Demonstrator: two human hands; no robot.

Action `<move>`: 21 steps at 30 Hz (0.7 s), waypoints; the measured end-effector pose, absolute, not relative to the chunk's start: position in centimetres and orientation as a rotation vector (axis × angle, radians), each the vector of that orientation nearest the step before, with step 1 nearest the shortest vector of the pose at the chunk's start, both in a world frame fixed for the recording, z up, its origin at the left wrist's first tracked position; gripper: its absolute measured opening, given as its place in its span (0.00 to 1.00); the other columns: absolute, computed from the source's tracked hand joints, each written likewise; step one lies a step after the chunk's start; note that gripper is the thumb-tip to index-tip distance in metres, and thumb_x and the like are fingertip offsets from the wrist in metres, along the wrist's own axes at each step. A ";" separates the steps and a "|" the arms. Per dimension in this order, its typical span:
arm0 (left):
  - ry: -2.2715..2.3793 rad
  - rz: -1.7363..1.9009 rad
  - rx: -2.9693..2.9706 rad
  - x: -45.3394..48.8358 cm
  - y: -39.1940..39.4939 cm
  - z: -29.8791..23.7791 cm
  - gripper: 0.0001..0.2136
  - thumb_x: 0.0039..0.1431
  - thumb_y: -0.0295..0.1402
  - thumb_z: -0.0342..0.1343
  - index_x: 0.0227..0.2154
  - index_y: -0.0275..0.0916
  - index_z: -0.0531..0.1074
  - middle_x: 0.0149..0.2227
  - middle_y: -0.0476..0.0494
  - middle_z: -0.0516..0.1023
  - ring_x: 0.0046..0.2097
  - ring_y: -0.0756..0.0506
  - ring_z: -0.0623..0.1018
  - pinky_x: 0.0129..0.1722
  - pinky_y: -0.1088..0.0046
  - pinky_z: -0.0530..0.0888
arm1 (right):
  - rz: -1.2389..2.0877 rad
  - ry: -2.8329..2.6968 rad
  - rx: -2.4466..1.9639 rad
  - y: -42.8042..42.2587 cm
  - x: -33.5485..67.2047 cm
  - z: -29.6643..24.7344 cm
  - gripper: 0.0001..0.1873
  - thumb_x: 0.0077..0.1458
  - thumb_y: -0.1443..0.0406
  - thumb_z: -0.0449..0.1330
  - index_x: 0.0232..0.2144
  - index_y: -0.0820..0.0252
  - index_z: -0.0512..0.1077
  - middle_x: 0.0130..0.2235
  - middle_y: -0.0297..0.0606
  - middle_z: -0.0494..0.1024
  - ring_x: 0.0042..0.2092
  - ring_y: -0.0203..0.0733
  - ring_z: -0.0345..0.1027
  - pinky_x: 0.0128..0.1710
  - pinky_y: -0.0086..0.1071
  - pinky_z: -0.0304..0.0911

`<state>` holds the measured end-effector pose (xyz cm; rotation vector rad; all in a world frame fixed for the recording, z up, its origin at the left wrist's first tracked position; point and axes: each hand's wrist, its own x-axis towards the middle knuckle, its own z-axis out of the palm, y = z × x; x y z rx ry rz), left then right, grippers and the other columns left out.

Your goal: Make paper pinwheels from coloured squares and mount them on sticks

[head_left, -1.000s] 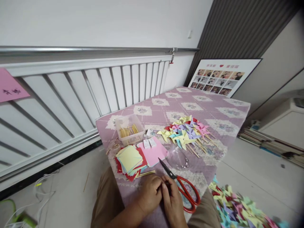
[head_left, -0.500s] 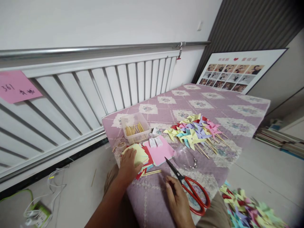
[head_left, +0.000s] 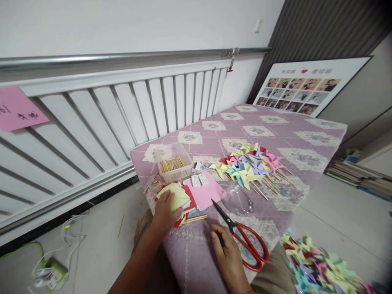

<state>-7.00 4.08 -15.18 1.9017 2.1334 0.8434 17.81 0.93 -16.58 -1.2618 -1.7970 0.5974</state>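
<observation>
My left hand (head_left: 167,210) rests on a stack of pale yellow paper squares (head_left: 179,195), fingers laid over its near side and thumb apart. Red and other coloured sheets (head_left: 190,199) peek out beneath. On the tablecloth, my right hand (head_left: 226,247) lies loosely curled, with nothing visible in it. Just beyond and right of it are scissors with red handles (head_left: 249,245), blades slightly crossed and pointing away. A few thin wooden sticks (head_left: 195,219) lie between my hands. Beyond them is a pink paper stack (head_left: 206,194) with two small white boxes (head_left: 199,180) on it.
A clear plastic tub (head_left: 173,163) holds wooden sticks. Finished paper pinwheels (head_left: 251,165) are heaped on the table (head_left: 211,149), near a clear round container (head_left: 235,200). More pinwheels (head_left: 318,261) lie on the floor at right. A radiator (head_left: 128,106) lines the wall; a power strip (head_left: 53,275) lies lower left.
The view has shifted slightly. My left hand stays on the yellow squares, and my right hand stays beside the scissors. Nothing has been picked up or let go.
</observation>
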 end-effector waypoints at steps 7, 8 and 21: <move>2.104 0.921 1.864 -7.2 4.2 -15.3 0.25 0.50 0.38 0.60 0.52 0.35 0.69 0.58 0.30 0.67 0.60 0.34 0.66 0.61 0.51 0.63 | 0.593 -1.809 -1.257 0.9 17.7 -16.2 0.09 0.62 0.62 0.53 0.40 0.57 0.72 0.40 0.43 0.78 0.43 0.47 0.74 0.43 0.40 0.70; 2.106 0.930 1.857 -7.2 4.2 -15.4 0.25 0.50 0.38 0.60 0.52 0.35 0.69 0.58 0.31 0.67 0.60 0.34 0.66 0.61 0.51 0.63 | 0.593 -1.809 -1.255 1.0 17.7 -16.1 0.09 0.62 0.62 0.53 0.40 0.57 0.72 0.40 0.43 0.79 0.43 0.47 0.74 0.43 0.40 0.70; 2.128 0.915 1.852 -7.1 4.3 -15.2 0.22 0.50 0.36 0.59 0.50 0.36 0.71 0.57 0.31 0.68 0.59 0.33 0.67 0.60 0.49 0.64 | 0.590 -1.814 -1.237 1.0 17.7 -15.6 0.09 0.61 0.62 0.53 0.38 0.57 0.73 0.39 0.43 0.79 0.42 0.47 0.74 0.42 0.40 0.71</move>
